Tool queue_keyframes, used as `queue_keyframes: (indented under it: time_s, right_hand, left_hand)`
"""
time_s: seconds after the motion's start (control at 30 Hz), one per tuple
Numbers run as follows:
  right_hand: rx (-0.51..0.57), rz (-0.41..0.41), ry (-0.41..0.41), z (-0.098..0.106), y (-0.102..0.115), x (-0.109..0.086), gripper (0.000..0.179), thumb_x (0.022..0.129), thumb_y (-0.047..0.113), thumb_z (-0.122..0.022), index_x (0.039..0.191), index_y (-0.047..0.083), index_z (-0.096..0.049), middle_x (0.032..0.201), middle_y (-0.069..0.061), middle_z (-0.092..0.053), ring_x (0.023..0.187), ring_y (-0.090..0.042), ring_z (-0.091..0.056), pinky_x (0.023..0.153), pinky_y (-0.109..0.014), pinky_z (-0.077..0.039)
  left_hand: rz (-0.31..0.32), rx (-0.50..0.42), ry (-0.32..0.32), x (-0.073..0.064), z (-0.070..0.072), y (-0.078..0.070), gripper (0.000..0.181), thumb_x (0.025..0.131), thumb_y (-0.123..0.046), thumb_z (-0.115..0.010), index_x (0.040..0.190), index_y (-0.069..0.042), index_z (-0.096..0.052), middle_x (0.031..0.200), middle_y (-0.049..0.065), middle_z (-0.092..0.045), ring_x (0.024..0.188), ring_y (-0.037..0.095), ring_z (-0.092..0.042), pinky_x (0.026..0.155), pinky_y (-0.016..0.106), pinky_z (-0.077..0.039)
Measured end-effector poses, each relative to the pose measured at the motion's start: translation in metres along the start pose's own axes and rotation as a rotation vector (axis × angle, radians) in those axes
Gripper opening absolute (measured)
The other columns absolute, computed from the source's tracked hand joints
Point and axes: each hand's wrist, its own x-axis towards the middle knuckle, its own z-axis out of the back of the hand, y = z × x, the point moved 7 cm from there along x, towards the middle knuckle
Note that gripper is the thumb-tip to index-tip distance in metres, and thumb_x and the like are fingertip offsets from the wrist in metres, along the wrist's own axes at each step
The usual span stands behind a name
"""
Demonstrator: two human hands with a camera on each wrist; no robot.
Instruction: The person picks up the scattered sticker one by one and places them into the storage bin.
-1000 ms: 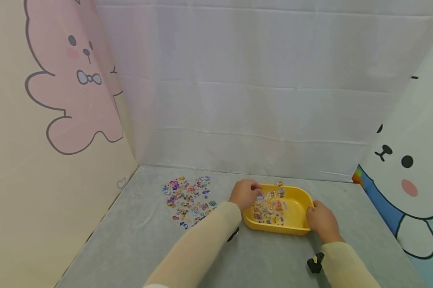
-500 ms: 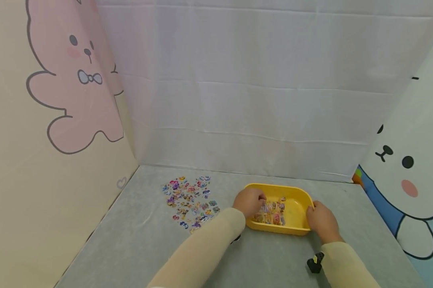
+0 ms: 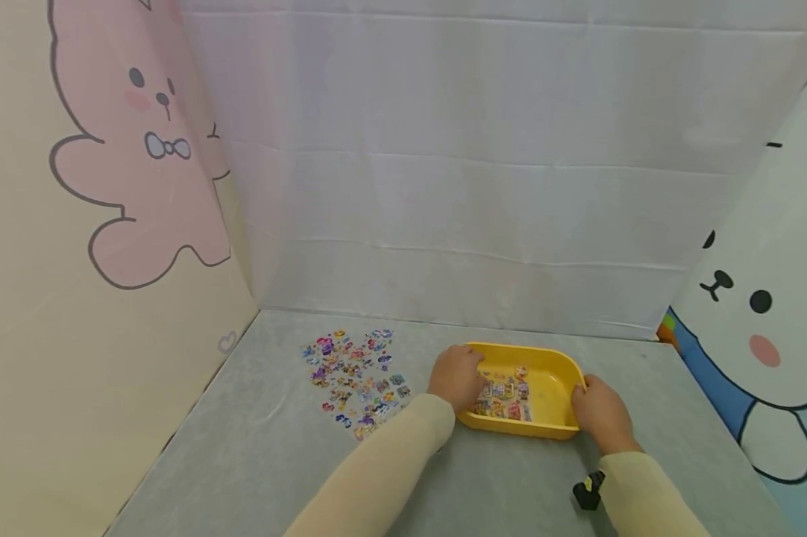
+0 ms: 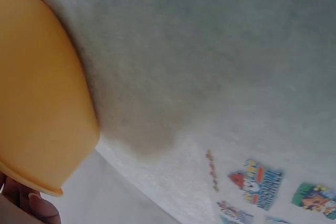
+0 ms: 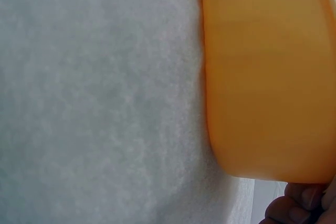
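Observation:
A shallow yellow tray [image 3: 551, 388] stands on the table, and a clear sheet of small colourful stickers [image 3: 511, 403] lies inside its left half. My left hand [image 3: 456, 379] grips the tray's left rim; the left wrist view shows its curled fingers [image 4: 39, 205] below the lip. At the opposite end, my right hand [image 3: 601, 410] holds the right rim, with its fingers [image 5: 294, 205] curled under the edge in the right wrist view. To the left of the tray, more clear sheeting with bright stickers [image 3: 350, 373] lies flat on the table, partly behind the left sleeve.
The grey cloth-covered table [image 3: 256, 447] meets a white curtain [image 3: 477, 186] at the back. Side walls carry a pink cartoon bear [image 3: 155, 171] at left and a white cartoon animal [image 3: 752, 335] at right. A black wrist device [image 3: 587, 492] sits at the right cuff.
The left hand has lowered the sticker sheet into the tray and let it go, then shifted left onto the rim. The right hand has stayed on its rim.

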Motion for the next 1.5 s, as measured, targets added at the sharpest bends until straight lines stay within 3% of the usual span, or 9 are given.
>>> queue_keyframes:
  time_s: [0.2, 0.43, 0.7, 0.9, 1.2, 1.37, 1.5]
  right_hand:
    - [0.0, -0.016, 0.014, -0.005, -0.003, 0.0, 0.052, 0.109, 0.019, -0.037, 0.145, -0.018, -0.034, 0.137, -0.037, -0.049, 0.104, -0.041, -0.054, 0.103, -0.061, -0.043]
    - [0.003, -0.023, 0.023, -0.01, -0.004, -0.001, 0.053, 0.109, 0.02, -0.038, 0.146, -0.018, -0.033, 0.138, -0.038, -0.047, 0.105, -0.041, -0.054, 0.103, -0.061, -0.043]
    - [-0.009, -0.01, 0.016, -0.012, -0.004, -0.001, 0.052, 0.109, 0.019, -0.037, 0.145, -0.018, -0.034, 0.137, -0.038, -0.048, 0.104, -0.041, -0.055, 0.1, -0.06, -0.044]
    - [-0.021, 0.007, 0.026, -0.009, -0.001, 0.0, 0.053, 0.109, 0.019, -0.035, 0.145, -0.019, -0.033, 0.139, -0.039, -0.047, 0.106, -0.041, -0.054, 0.102, -0.061, -0.043]
    - [-0.022, 0.013, 0.024, -0.007, -0.001, 0.004, 0.053, 0.109, 0.02, -0.035, 0.146, -0.018, -0.033, 0.141, -0.039, -0.045, 0.109, -0.043, -0.054, 0.104, -0.062, -0.041]
    - [-0.032, 0.011, 0.017, -0.001, -0.003, 0.003, 0.053, 0.108, 0.019, -0.034, 0.146, -0.019, -0.033, 0.141, -0.039, -0.044, 0.109, -0.043, -0.053, 0.103, -0.062, -0.041]
    - [-0.022, 0.009, 0.023, 0.001, -0.002, 0.004, 0.054, 0.109, 0.02, -0.035, 0.146, -0.018, -0.032, 0.14, -0.039, -0.046, 0.107, -0.042, -0.053, 0.102, -0.061, -0.042]
  left_hand:
    - [0.037, -0.025, -0.085, -0.004, 0.003, 0.015, 0.039, 0.092, -0.039, -0.079, 0.126, -0.02, -0.074, 0.11, -0.004, -0.066, 0.103, 0.015, -0.061, 0.098, 0.033, -0.049]
    - [0.078, -0.093, -0.086, -0.008, 0.007, 0.03, 0.029, 0.099, -0.038, -0.072, 0.12, -0.018, -0.074, 0.11, -0.003, -0.068, 0.103, 0.016, -0.062, 0.098, 0.033, -0.05]
    - [0.083, -0.136, -0.126, -0.006, 0.003, 0.059, 0.021, 0.1, -0.034, -0.069, 0.11, -0.016, -0.072, 0.102, -0.003, -0.069, 0.092, 0.017, -0.062, 0.089, 0.035, -0.053]
    - [0.11, -0.187, -0.079, -0.01, 0.003, 0.084, 0.023, 0.1, -0.033, -0.069, 0.114, -0.014, -0.072, 0.105, 0.0, -0.069, 0.094, 0.019, -0.063, 0.087, 0.037, -0.054]
    - [0.163, -0.336, 0.015, -0.031, 0.016, 0.122, 0.029, 0.102, -0.028, -0.066, 0.122, -0.007, -0.068, 0.101, 0.004, -0.064, 0.084, 0.018, -0.059, 0.074, 0.039, -0.052]
    - [0.213, -0.443, 0.071, -0.049, 0.027, 0.144, 0.036, 0.103, -0.029, -0.064, 0.129, -0.006, -0.064, 0.114, 0.011, -0.065, 0.083, 0.019, -0.061, 0.073, 0.042, -0.053]
    - [0.29, -0.464, 0.101, -0.066, 0.039, 0.165, 0.042, 0.102, -0.03, -0.065, 0.135, -0.006, -0.059, 0.125, 0.014, -0.063, 0.094, 0.024, -0.064, 0.081, 0.047, -0.053]
